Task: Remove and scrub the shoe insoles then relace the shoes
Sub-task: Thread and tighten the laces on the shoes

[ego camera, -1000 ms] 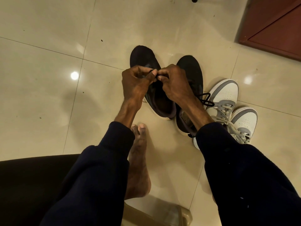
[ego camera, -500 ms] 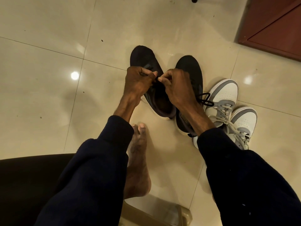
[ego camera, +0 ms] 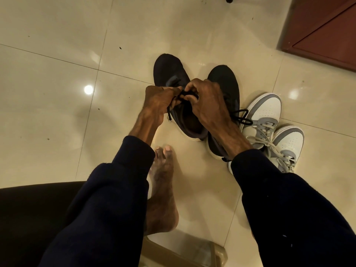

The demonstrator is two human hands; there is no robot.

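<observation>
Two black shoes stand side by side on the tiled floor, the left black shoe (ego camera: 169,72) and the right black shoe (ego camera: 225,79). Over the left one's tongue my left hand (ego camera: 159,99) and my right hand (ego camera: 208,101) meet, fingers pinched on the black lace (ego camera: 184,93). One lace end (ego camera: 169,115) dangles below my left hand. The right black shoe's lace loops (ego camera: 243,117) trail out to the right. The left shoe's opening (ego camera: 192,122) looks dark; whether an insole is inside I cannot tell.
A pair of white and grey sneakers (ego camera: 267,112) with tied laces stands right of the black shoes. My bare foot (ego camera: 161,182) rests on the floor below. A dark seat (ego camera: 28,218) lies lower left, a red-brown wooden door (ego camera: 327,29) upper right, a clear container rim (ego camera: 212,253) at the bottom.
My hands have come closer together and slid slightly toward me along the left black shoe; a lace end now hangs below my left hand.
</observation>
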